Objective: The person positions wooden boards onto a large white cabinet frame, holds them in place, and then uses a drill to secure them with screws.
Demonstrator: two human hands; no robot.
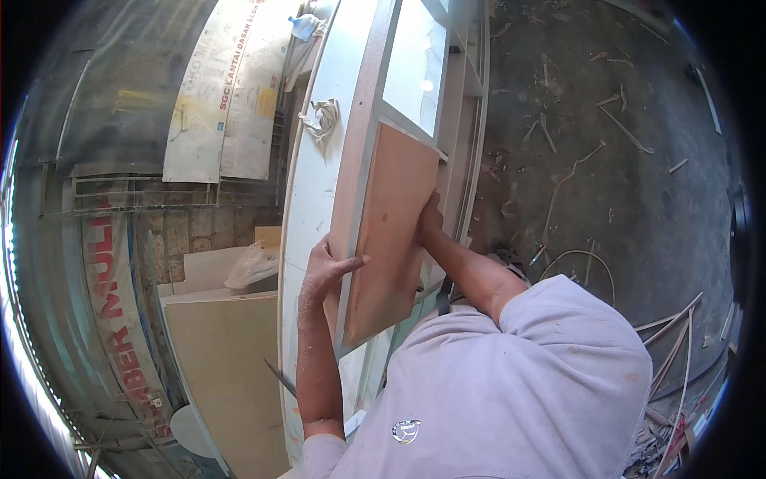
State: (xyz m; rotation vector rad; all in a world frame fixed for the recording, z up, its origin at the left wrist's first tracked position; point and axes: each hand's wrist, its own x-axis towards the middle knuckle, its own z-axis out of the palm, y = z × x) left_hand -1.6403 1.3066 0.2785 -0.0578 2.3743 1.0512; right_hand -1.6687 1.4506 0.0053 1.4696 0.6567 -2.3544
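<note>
A reddish-brown plywood panel [391, 215] sits tilted within the white-edged frame of a long wooden cabinet [363, 136]. My left hand [327, 270] grips the cabinet's left side edge, its thumb stretched over the edge onto the panel and its other fingers on the outer side. Along the panel's right edge, my right hand [431, 217] holds on, with its fingers partly hidden behind the board. Pale dust coats my left wrist.
A white work surface [307, 215] beneath the cabinet carries a bundle of white cord [321, 120]. Plywood sheets [227, 375] lean at the left. Wood strips [622, 128] and a thin cable [586, 254] litter the floor at the right.
</note>
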